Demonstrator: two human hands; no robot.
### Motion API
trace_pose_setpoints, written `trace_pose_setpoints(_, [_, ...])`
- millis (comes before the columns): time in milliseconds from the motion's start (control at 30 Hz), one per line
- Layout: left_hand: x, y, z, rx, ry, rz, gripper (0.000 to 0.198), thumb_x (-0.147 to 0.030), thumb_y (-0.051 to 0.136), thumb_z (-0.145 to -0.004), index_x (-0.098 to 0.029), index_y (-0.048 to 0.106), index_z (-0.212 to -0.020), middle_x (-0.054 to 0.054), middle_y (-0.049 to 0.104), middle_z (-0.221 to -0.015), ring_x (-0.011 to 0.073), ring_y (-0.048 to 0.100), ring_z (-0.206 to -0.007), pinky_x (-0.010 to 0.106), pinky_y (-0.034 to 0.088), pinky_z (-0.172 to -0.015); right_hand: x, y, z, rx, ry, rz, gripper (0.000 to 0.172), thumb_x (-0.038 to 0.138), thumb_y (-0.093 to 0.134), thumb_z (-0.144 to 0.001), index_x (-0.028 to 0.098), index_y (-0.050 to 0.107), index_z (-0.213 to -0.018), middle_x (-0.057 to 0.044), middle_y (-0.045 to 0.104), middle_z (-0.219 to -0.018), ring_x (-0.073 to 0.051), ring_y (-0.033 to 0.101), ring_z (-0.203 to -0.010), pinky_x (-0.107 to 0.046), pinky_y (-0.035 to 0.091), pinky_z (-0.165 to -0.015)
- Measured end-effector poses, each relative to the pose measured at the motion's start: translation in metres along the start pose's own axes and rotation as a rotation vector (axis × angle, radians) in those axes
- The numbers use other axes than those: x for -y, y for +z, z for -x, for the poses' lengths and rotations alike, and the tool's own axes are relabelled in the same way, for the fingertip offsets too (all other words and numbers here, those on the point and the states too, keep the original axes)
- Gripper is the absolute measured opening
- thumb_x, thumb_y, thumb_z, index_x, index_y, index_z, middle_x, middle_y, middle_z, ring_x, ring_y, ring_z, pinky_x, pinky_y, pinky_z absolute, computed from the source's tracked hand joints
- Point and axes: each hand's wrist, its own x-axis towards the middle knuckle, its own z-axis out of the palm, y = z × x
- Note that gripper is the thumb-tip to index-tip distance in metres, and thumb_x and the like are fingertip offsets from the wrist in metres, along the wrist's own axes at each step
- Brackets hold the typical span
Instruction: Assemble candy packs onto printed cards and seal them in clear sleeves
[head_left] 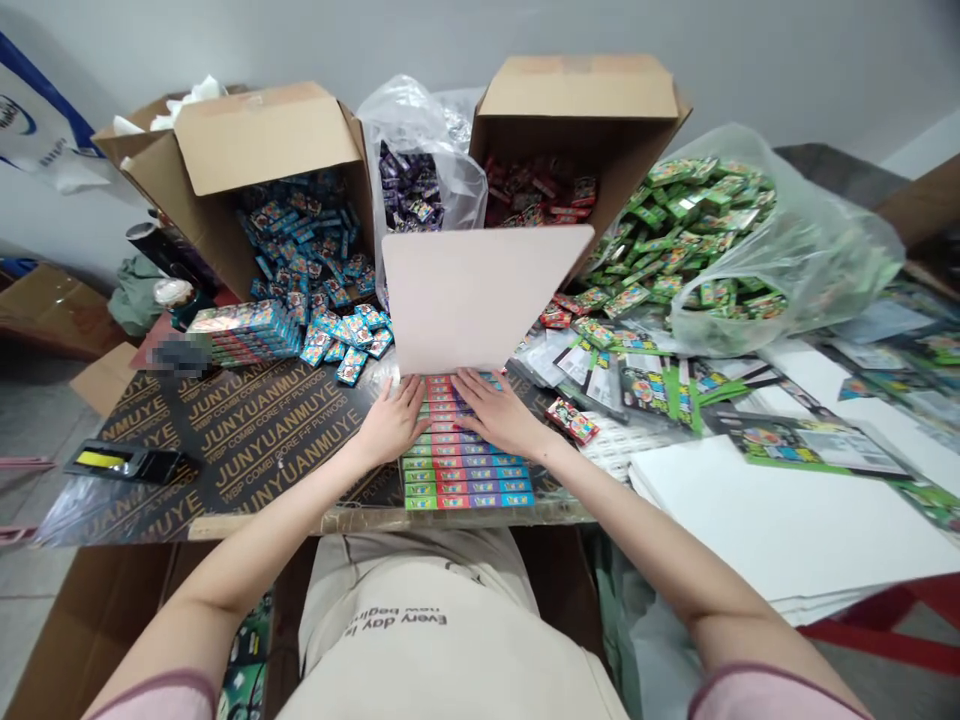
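Observation:
Directly in front of me lies a block of small boxes (pixel 466 475) in green, red, blue and purple, packed in tight rows. My left hand (pixel 394 420) rests at the far left edge of the block, fingers stretched forward. At its far right part my right hand (pixel 499 410) lies flat over the rows, fingers spread. Neither hand grips anything that I can see. A blank pale card panel (pixel 480 295) stands up at the far edge, just beyond both sets of fingertips. One loose red box (pixel 572 420) sits right of my right hand.
Behind are a carton (pixel 270 140) of blue boxes, a clear bag of purple ones (pixel 409 185), a carton (pixel 577 90) of red ones and a bag of green ones (pixel 675 230). White sheets (pixel 795 520) lie right; a tape dispenser (pixel 127 462) and stacked boxes (pixel 244 335) left.

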Motion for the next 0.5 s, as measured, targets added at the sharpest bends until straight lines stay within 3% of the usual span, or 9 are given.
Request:
trace_pose_setpoints(167, [0.014, 0.004, 0.010, -0.002, -0.078, 0.289, 0.063, -0.048, 0.033, -0.094, -0.017, 0.024, -0.148, 0.013, 0.021, -0.156, 0.0254, 0.014, -0.146, 0.053, 0.009, -0.117, -0.012, 0.009, 0.017, -0.127, 0.104, -0.242, 0.061, 0.053, 0.030, -0.095, 0.020, 0.034, -0.146, -0.013, 0.034, -0.151, -0.029, 0.028, -0.142, -0.057, 0.015, -0.114])
trace_pose_setpoints(233, [0.015, 0.012, 0.021, -0.114, -0.245, 0.555, 0.061, -0.049, 0.025, -0.095, -0.021, 0.020, -0.149, 0.010, 0.020, -0.157, 0.0233, 0.013, -0.146, 0.051, 0.011, -0.118, -0.018, 0.017, 0.031, -0.313, 0.264, -0.463, 0.063, 0.056, 0.025, -0.095, 0.022, 0.032, -0.147, -0.011, 0.036, -0.151, -0.027, 0.028, -0.142, -0.056, 0.019, -0.114])
trace_pose_setpoints(300, [0.010, 0.022, 0.032, -0.210, -0.425, 0.791, 0.061, -0.048, 0.008, -0.096, -0.021, 0.016, -0.150, 0.008, 0.023, -0.156, 0.0225, 0.019, -0.145, 0.047, 0.023, -0.116, -0.019, 0.028, 0.042, -0.476, 0.460, -0.714, 0.065, 0.057, 0.013, -0.095, 0.024, 0.023, -0.150, -0.009, 0.037, -0.151, -0.024, 0.030, -0.142, -0.052, 0.027, -0.113])
trace_pose_setpoints(400, [-0.003, 0.034, 0.039, -0.230, -0.531, 0.946, 0.067, -0.046, -0.011, -0.093, -0.025, 0.016, -0.151, 0.007, 0.040, -0.149, 0.0243, 0.037, -0.138, 0.048, 0.038, -0.109, -0.008, 0.048, 0.035, -0.423, 0.586, -0.985, 0.066, 0.060, 0.005, -0.093, 0.030, 0.015, -0.152, -0.002, 0.037, -0.151, -0.021, 0.034, -0.140, -0.047, 0.037, -0.110])
trace_pose_setpoints(500, [-0.006, 0.033, 0.043, -0.240, -0.521, 1.019, 0.069, -0.050, -0.013, -0.092, -0.024, 0.011, -0.152, 0.006, 0.053, -0.139, 0.0260, 0.047, -0.130, 0.051, 0.040, -0.107, 0.004, 0.064, -0.001, -0.313, 0.575, -1.005, 0.072, 0.067, 0.011, -0.091, 0.029, 0.013, -0.152, 0.001, 0.030, -0.154, -0.021, 0.029, -0.142, -0.047, 0.031, -0.113])
